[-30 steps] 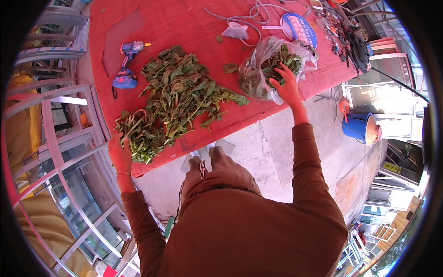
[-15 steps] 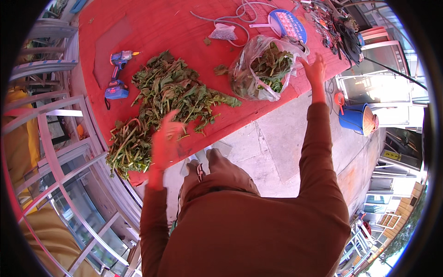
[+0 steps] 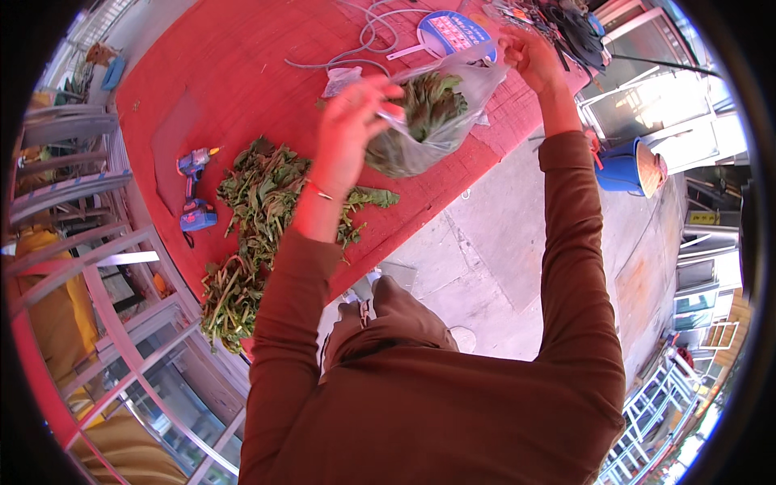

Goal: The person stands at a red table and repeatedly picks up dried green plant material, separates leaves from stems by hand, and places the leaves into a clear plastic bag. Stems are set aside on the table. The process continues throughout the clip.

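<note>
A clear plastic bag point(image 3: 412, 153) of leafy greens point(image 3: 432, 105) sits near the edge of the red-covered table, its mouth stretched wide. My left hand point(image 3: 352, 121), slightly blurred and with a thin red band at the wrist, grips the left side of the bag's rim between its fingers. On the far right side, my right hand point(image 3: 529, 63) pinches the rim with bent fingers and pulls it outward. A heap of wilted leafy greens point(image 3: 263, 186) lies left of the bag, partly covered by my left forearm. Its cut stems point(image 3: 230, 299) point toward the near left.
A blue cordless drill point(image 3: 194, 190) lies left of the heap. Beyond the bag are a grey cable point(image 3: 368, 36), a small clear packet point(image 3: 343, 79) and a blue-and-white hand fan point(image 3: 453, 36). Tools crowd the far right corner. A blue bucket point(image 3: 618, 170) stands on the floor.
My left hand has moved from over the heap, up and right, to the bag's rim. My right hand has closed on the opposite side, and the bag's mouth is pulled up and wider.
</note>
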A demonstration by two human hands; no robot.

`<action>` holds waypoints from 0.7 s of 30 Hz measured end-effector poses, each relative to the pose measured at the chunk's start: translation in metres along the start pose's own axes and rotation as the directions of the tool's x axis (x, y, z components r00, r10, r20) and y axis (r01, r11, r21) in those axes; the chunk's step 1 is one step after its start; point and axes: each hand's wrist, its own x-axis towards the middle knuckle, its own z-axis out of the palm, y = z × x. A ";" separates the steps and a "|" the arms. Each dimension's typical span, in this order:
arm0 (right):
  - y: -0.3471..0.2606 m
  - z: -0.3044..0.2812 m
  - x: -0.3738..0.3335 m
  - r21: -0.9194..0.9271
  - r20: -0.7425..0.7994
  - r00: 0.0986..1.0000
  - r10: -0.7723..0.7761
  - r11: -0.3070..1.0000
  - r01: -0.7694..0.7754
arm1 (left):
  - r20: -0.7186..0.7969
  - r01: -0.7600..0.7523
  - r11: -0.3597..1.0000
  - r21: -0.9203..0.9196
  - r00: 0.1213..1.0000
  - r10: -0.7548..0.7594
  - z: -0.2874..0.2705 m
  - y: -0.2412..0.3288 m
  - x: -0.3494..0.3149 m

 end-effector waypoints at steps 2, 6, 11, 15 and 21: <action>-0.039 0.021 -0.031 0.005 -0.078 0.990 -0.117 0.993 0.118 | 0.087 -0.072 0.997 0.027 0.994 0.070 0.002 0.034 0.021; -0.028 0.031 -0.071 0.006 -0.205 0.955 -0.216 0.975 0.222 | 0.126 -0.036 0.966 0.258 0.992 0.004 0.001 0.055 0.041; 0.056 0.024 -0.097 -0.045 -0.279 0.960 0.015 0.999 -0.029 | 0.011 0.138 0.897 0.421 0.987 -0.157 -0.046 0.009 0.074; 0.035 0.023 -0.116 0.010 -0.321 0.928 -0.191 0.979 0.205 | 0.095 0.041 0.939 0.340 0.992 -0.078 -0.036 0.010 0.098; 0.049 0.075 -0.144 -0.078 -0.438 0.874 -0.210 0.978 0.196 | 0.169 0.015 0.954 0.301 0.983 -0.069 -0.046 0.010 0.092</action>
